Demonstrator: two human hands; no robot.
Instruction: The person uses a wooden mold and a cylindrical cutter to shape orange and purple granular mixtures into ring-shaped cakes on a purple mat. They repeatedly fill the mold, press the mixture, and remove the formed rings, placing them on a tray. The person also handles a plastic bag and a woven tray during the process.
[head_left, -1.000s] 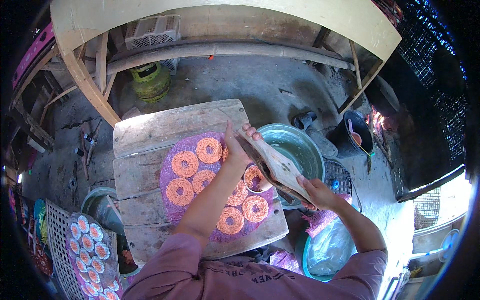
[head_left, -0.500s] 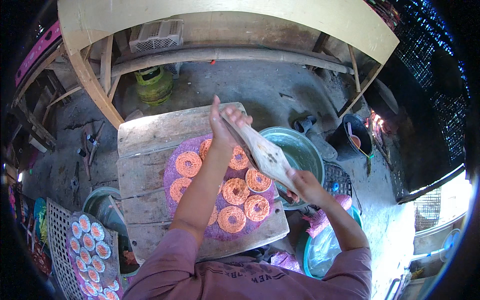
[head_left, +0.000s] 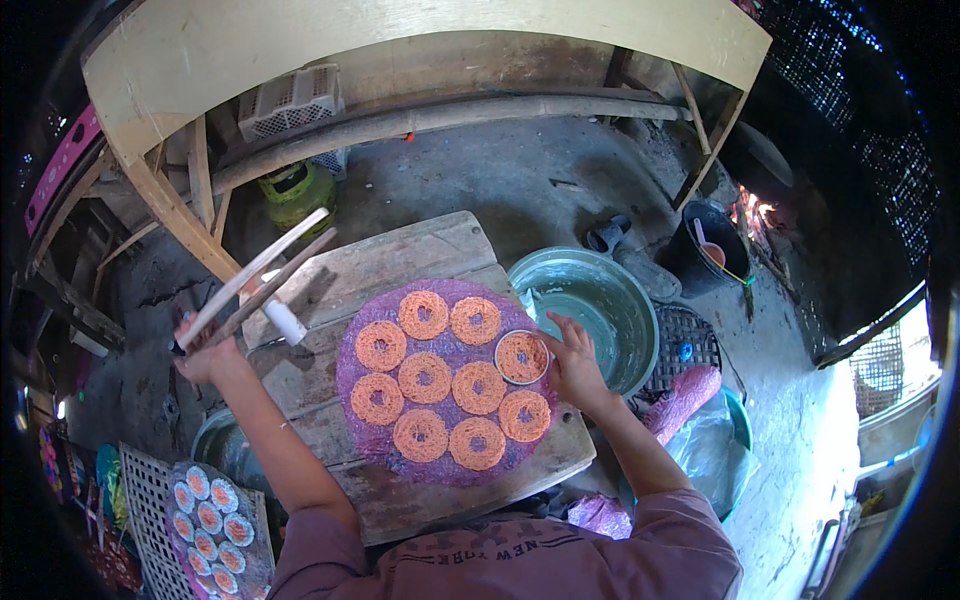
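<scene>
On the left side, my left hand [head_left: 208, 356] grips a wooden press [head_left: 240, 284] with two long bars and a white cylinder [head_left: 288, 323] on it, held above the board's left edge. Several orange lacy rings of food [head_left: 423, 375] lie on a round purple sheet [head_left: 365, 450] on the wooden board [head_left: 423, 236]. A thin metal ring [head_left: 521, 382] surrounds the piece at the sheet's right. My right hand [head_left: 573, 358] has its fingers apart at that ring's right edge; whether it touches the metal is unclear.
A green basin [head_left: 610, 270] adjoins the board at right, a black bucket [head_left: 690, 265] and small fire [head_left: 752, 212] beyond. A woven rack [head_left: 147, 500] carries small orange pieces at lower left. A green gas cylinder [head_left: 285, 190] stands under a wooden bench [head_left: 430, 25].
The press was held in both hands over the pieces; my right hand has released it and dropped to the metal ring, while my left hand has carried the press leftward.
</scene>
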